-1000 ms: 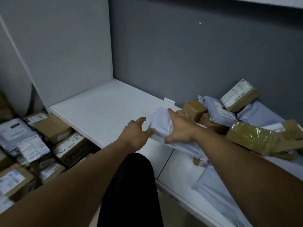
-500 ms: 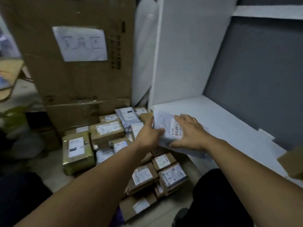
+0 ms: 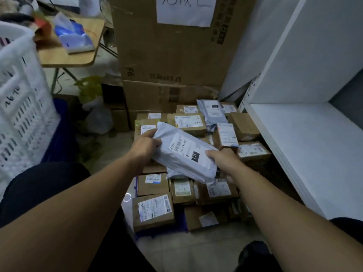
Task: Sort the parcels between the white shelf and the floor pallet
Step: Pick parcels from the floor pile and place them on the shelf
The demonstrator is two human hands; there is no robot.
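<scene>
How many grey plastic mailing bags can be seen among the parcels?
2. One grey bag is held by the left hand and the right hand above the boxes. A second grey bag lies at the back of the boxes, near the white shelf. Others may be hidden underneath.

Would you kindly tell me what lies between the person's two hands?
A grey mailer parcel, gripped by the left hand and right hand, in the head view.

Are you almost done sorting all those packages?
Partly. Lots of labelled boxes already lie stacked on the floor beside the white shelf. Right now the left hand and right hand hold one grey mailer bag above that pile; it has not been set down yet. How many parcels wait on the shelf is out of view.
</scene>
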